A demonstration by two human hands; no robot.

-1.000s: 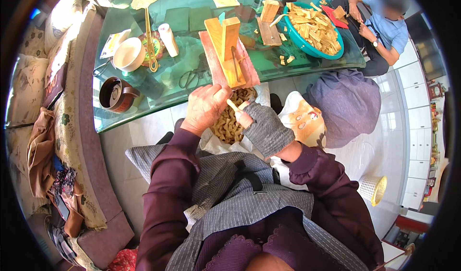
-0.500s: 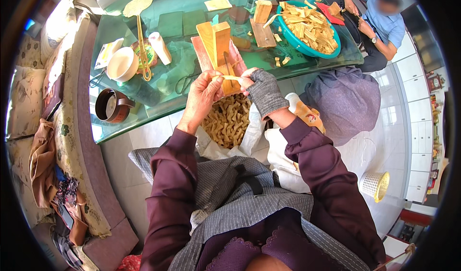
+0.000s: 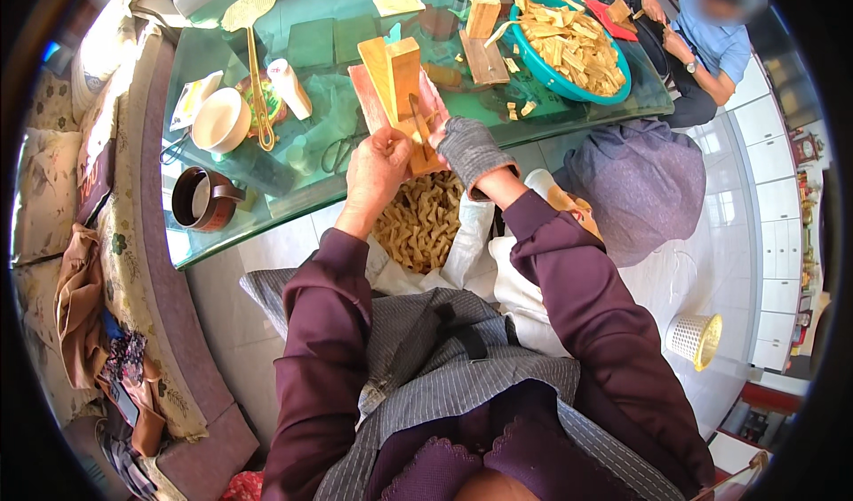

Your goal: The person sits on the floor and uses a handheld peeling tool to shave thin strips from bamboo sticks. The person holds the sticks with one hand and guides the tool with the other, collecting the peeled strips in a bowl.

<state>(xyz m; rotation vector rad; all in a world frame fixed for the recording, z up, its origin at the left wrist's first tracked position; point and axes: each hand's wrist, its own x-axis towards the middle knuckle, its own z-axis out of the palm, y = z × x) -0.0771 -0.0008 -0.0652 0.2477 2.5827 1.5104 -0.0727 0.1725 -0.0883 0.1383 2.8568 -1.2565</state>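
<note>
A wooden stand (image 3: 404,70) made of upright blocks rises at the table's near edge, with a thin dark blade (image 3: 417,115) along its front. My left hand (image 3: 378,172) is closed in a pinch just left of the stand's lower part; whatever lies between its fingertips is hidden. My right hand (image 3: 466,153), in a grey fingerless glove, has its fingers drawn together against the stand's right side, close to the blade. What they hold, if anything, cannot be made out. Below both hands, a white-lined container (image 3: 471,234) holds many twisted tan pieces (image 3: 413,221).
On the glass table (image 3: 275,201) are a teal basin (image 3: 613,99) of pale dried strips, a wooden block (image 3: 482,17), a white bowl (image 3: 220,121), a brown mug (image 3: 204,199) and a strainer ladle (image 3: 253,12). A person in blue (image 3: 711,43) sits at the far right.
My hands have come apart. The pale strip stretched between them is no longer visible. My right hand has shifted slightly left, to the blade side of the stand; my left fingers have curled in.
</note>
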